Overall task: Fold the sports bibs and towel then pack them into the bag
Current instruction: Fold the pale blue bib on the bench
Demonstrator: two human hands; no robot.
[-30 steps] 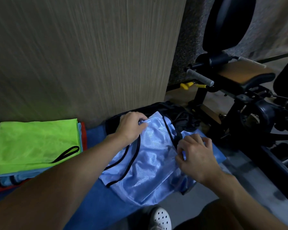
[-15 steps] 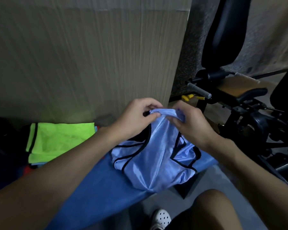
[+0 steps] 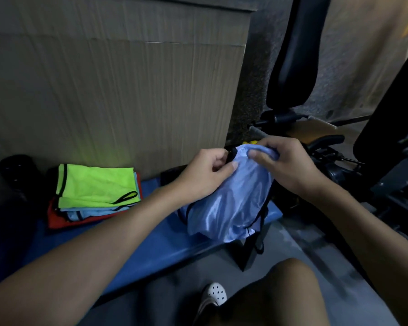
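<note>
A shiny light-blue bib [image 3: 229, 203] with black trim hangs bunched above the right end of a blue padded bench [image 3: 151, 245]. My left hand [image 3: 205, 172] pinches its top edge at the black trim. Close beside it, my right hand [image 3: 285, 163] grips the same top edge. To the left on the bench lies a folded stack: a neon-green bib [image 3: 94, 184] on top, a light-blue one and a red one [image 3: 57, 215] beneath. A black bag [image 3: 172, 175] sits behind the held bib, mostly hidden. No towel can be told apart.
A tall cardboard sheet [image 3: 118, 95] stands behind the bench. Black gym equipment [image 3: 339, 161] with a padded backrest crowds the right side. A dark object [image 3: 14, 170] lies at the far left. My knee [image 3: 292, 290] and a white perforated shoe [image 3: 213, 296] are below on the grey floor.
The light-blue bib lay spread over the bag with my hands apart; both hands have gathered its top edge together and lifted it, so it now hangs bunched.
</note>
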